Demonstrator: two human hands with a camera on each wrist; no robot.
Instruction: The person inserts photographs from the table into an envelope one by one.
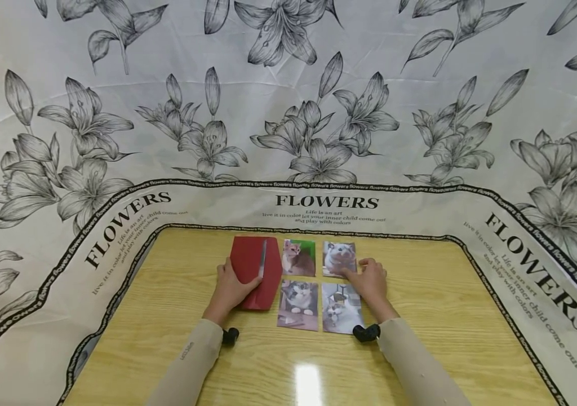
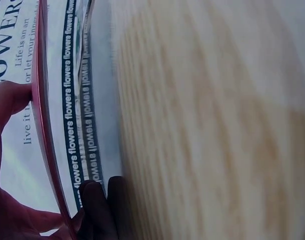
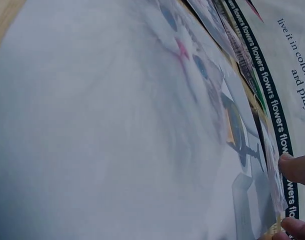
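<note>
A red envelope point(image 1: 245, 262) lies at the left of the picture cards, its flap extending right and a pale strip showing along its mouth. My left hand point(image 1: 235, 287) grips it, thumb on its face and fingers round its left edge; the left wrist view shows the envelope edge-on between them. My right hand point(image 1: 372, 282) is at the lower right corner of a card with a grey furry animal point(image 1: 338, 256). Its thumb touches that card near the lower edge, while the fingers bend beside the right edge. Below lies a card with a white cat point(image 1: 339, 310).
Two more cat cards lie between envelope and right column: an orange cat on green point(image 1: 298, 259) above, a grey-and-white cat point(image 1: 297, 304) below. They rest on a wood-grain table point(image 1: 278, 361). A flower-printed cloth point(image 1: 319, 158) rises behind and at both sides.
</note>
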